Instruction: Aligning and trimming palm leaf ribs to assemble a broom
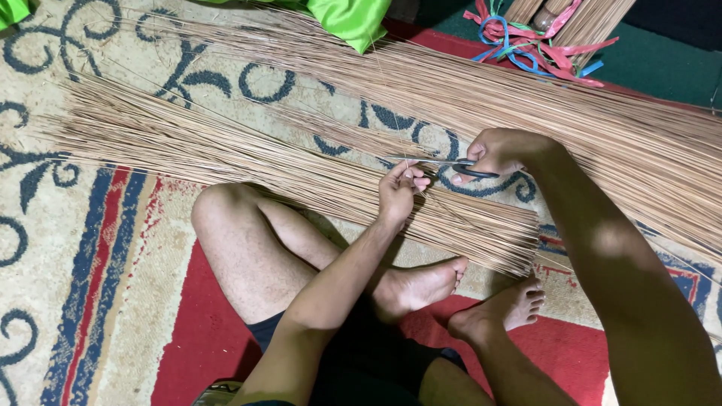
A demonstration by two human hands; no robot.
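I sit cross-legged on a patterned carpet (90, 248). My right hand (502, 153) grips black-handled scissors (444, 163), whose blades point left toward my left hand (401, 189). My left hand pinches a thin tan stick (410, 150) between its fingertips, right at the scissor blades. A long flat pile of thin tan sticks (226, 150) lies across the carpet just beyond my knees and feet. A second, larger pile of sticks (571, 113) runs diagonally behind it to the right edge.
Bright green fabric (347, 21) lies at the top centre. Bundled sticks tied with pink, blue and green ribbons (538, 41) stand at the top right on dark green flooring (662, 64). My bare feet (466, 297) rest next to the near pile.
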